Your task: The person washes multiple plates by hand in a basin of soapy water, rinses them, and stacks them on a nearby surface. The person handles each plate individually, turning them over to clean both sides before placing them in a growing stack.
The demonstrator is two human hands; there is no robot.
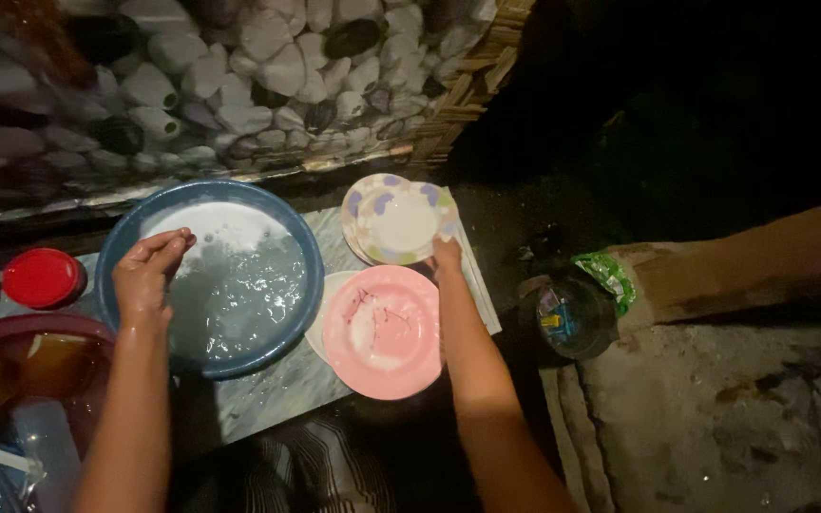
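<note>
On the wet marble-patterned slab (pixel 277 380) in front of us sits a wide round blue plastic basin (pixel 216 277) holding soapy water, and our left hand (pixel 147 271) rests at its near-left rim with the fingers loosely curled together, gripping nothing, their tips over the water. Beside the basin, our right hand (pixel 446 255) pinches the lower edge of a small white plate with a pastel scalloped border (pixel 404 223), holding it tilted over a second plate of the same pattern (pixel 357 211) lying beneath it (the two overlap, so we cannot tell whether they touch). Just below them a round pink plastic plate (pixel 384 330) lies flat, smeared with reddish streaks, on top of a white plate (pixel 319 318) whose edge peeks out at its left. Left of the basin stands a round red lid (pixel 41 277), and nearer us a dark red tub (pixel 11 366) holds other dishes. A pebble wall (pixel 220 85) rises behind the slab.
</note>
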